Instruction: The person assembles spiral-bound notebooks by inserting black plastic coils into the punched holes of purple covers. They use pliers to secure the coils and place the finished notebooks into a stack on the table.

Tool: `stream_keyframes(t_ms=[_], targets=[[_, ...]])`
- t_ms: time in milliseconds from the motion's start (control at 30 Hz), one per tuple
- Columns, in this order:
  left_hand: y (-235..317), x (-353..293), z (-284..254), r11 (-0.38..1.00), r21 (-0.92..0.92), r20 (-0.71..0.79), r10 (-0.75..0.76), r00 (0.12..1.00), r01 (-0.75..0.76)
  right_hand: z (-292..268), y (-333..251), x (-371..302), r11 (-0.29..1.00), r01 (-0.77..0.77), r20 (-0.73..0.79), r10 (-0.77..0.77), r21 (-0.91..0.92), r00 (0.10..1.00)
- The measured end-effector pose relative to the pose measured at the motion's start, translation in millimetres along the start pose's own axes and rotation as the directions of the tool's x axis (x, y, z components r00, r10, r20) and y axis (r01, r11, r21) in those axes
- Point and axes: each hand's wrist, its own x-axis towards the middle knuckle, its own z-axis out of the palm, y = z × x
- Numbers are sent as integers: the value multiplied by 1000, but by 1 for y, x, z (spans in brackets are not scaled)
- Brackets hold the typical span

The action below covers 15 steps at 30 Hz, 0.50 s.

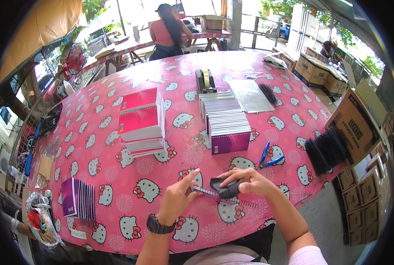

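My left hand (178,198), a dark watch on its wrist, grips a small notebook (204,191) seen edge-on, with a row of punched holes along it. A thin spiral coil (246,203) runs out from the notebook's right end, above the tablecloth. My right hand (250,180) is closed around a dark grey, soft-looking block (228,190) held against the notebook's binding edge. What the block is, I cannot make out. Blue-handled pliers (272,160) lie open on the table beyond my right hand.
Red notebooks (139,119) stand stacked ahead; purple notebooks (230,142) line up beside them, before a tape dispenser (205,83). Bound purple notebooks (79,199) sit at left. Black coils (325,151) lie by a cardboard box (355,128) at right. Another person (170,33) works beyond the table.
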Motion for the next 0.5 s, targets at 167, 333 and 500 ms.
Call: stream_keyframes(t_ms=[167,333,500], targets=[[1,0,-2,999,-37,17,-28,999,29,-1,10,7,916,-141,-139,95,-375,986],[-4,0,-1,995,-85,18,-49,999,50,11,3,6,957,-18,-92,-9,-290,996],[-14,4,-5,942,-293,37,-159,987,163,-10,27,2,632,-45,-298,-301,-774,906]])
